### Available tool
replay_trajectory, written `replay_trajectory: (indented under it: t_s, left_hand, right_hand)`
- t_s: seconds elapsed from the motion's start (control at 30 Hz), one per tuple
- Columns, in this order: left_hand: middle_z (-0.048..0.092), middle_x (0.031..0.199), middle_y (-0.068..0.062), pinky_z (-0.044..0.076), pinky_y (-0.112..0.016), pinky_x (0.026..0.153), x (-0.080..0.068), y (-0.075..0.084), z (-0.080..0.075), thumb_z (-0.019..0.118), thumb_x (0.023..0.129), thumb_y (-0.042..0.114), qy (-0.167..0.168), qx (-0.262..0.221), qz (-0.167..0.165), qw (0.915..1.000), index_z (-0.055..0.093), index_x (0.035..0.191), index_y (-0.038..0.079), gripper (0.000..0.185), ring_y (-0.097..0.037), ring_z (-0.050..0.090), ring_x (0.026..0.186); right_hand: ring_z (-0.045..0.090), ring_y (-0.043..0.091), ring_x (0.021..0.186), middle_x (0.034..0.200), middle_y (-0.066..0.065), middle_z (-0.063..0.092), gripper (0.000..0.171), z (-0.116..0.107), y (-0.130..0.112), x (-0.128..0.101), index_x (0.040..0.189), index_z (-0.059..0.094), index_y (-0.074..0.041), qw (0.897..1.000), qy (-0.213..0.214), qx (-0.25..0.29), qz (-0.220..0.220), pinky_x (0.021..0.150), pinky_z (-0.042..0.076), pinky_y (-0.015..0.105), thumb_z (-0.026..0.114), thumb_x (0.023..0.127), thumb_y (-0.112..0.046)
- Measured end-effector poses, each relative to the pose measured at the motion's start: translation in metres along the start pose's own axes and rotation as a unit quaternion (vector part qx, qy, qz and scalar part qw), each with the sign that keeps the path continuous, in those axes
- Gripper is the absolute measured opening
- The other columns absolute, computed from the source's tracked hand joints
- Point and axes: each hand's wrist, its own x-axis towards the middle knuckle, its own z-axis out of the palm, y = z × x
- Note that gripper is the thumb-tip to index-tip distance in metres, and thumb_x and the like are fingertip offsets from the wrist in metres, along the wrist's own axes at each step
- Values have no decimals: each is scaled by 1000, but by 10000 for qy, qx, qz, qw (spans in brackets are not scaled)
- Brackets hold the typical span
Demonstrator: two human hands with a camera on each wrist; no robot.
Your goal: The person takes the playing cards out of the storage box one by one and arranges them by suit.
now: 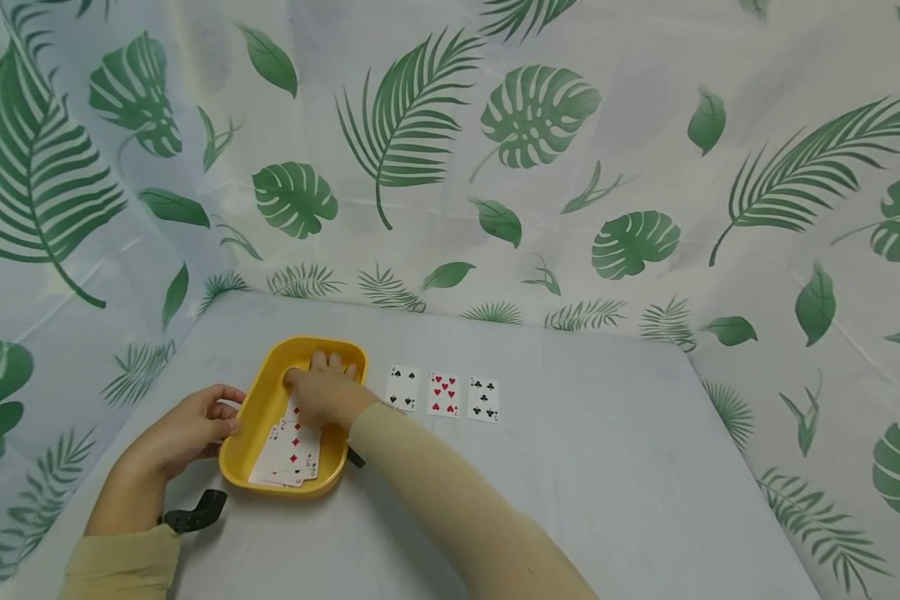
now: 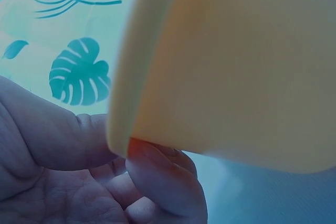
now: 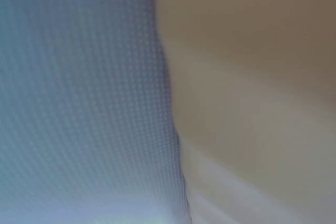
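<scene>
A yellow tray [image 1: 234,460] stands on the table at the left, with several playing cards [image 1: 294,454] lying face up in its near part. My left hand [image 1: 195,425] is at its left side; in the left wrist view the thumb and fingers [image 2: 163,177] pinch the edge of the tray [image 2: 236,77]. My right hand [image 1: 328,398] reaches over the right rim into the far part of the tray, above the cards. Its fingers [image 1: 335,362] point toward the far rim. I cannot tell whether it pinches a card. The right wrist view holds only the tray's outer wall [image 3: 252,98] close up.
Right of the tray three cards lie face up in a row: a spade card [image 1: 402,388], a heart card [image 1: 443,394] and a club card [image 1: 483,401]. Beneath them is the pale table [image 1: 607,483]. Leaf-printed cloth [image 1: 435,250] hangs behind and at both sides.
</scene>
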Motion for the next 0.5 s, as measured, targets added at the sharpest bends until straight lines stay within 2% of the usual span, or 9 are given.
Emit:
replay_trajectory:
  t_s: [0.5]
  left_hand:
    - [61, 106, -15, 59, -33, 73, 2, 2, 2, 57, 106, 1, 95, 66, -127, 9999, 39, 149, -6, 47, -25, 61, 88]
  right_hand:
    - [36, 22, 124, 136, 0, 46, 63, -4, -1, -5, 149, 56, -48, 9998, 80, 168, 96, 109, 33, 45, 79, 94, -29]
